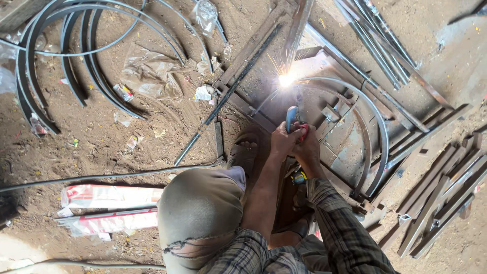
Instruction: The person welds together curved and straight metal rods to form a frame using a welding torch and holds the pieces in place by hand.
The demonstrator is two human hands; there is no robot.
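Arc welding of a curved steel frame (375, 127) lying on the dirt floor (101, 147), seen from above the welder's head. Taking the bright arc (286, 79) as the landmark: the electrode holder (291, 119), blue with a red lever, sits just below it, and both hands close round its handle, the left hand (282, 142) on the near side and the right hand (308, 148) pressed against it, fingers clamped on the holder. The rod between holder and arc is washed out by glare, so its angle cannot be told with confidence. The curved strip of the frame sweeps away to the right of the arc and down; flat bars (436, 198) lie well to the lower right, and bent hoops (76, 56) well to the left. A sandalled foot (247, 149) rests below and left of the arc. To run this bead well, it seems wise to keep the two-handed brace, hold a short steady arc on the joint, and feed the rod down evenly as it burns; the bare forearm and foot lie within reach of the sparks.
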